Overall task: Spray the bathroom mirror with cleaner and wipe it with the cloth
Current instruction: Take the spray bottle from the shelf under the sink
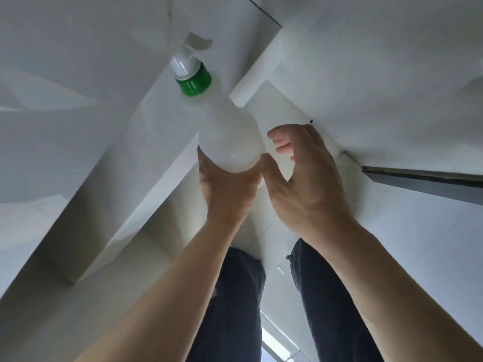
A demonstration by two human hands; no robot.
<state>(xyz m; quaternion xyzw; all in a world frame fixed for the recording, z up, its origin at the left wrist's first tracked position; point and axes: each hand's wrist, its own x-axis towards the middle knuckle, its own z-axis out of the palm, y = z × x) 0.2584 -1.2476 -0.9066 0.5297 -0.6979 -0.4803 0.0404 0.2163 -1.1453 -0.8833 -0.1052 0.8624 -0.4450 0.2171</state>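
A translucent white spray bottle with a green collar and white trigger head tilts up and to the left in the middle of the view. My left hand grips its base from below. My right hand hovers just right of the bottle, fingers loosely curved and spread, thumb close to the base, holding nothing. No cloth and no mirror are clearly in view.
White tiled walls and a white ledge run diagonally behind the bottle. A dark strip crosses the right side. My legs in dark trousers stand on the pale floor below.
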